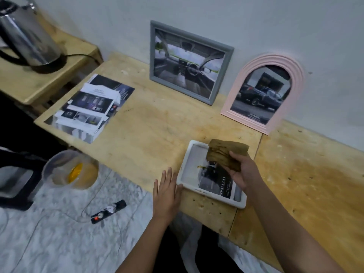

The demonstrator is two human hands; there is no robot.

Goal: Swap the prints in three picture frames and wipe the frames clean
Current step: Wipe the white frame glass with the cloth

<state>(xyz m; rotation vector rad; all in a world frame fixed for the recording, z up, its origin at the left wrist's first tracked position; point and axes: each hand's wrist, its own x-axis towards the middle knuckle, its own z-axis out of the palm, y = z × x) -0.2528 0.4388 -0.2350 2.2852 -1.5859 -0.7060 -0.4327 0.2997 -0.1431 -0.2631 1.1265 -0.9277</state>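
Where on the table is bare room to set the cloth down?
Bare: the table middle, between the prints, the grey frame and the white frame; also right of the white frame, in front of the pink frame. Crowded: the near edge, where the left hand and the right hand with the cloth meet that frame.

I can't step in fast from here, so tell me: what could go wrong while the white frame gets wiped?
1. The white rectangular plastic frame lies flat close to the wooden table's front edge. Only the open left hand at its side steadies it, so a hard wipe may slide it off.
2. A wide stroke of the folded brown cloth in the right hand could knock the pink arched frame leaning on the wall.
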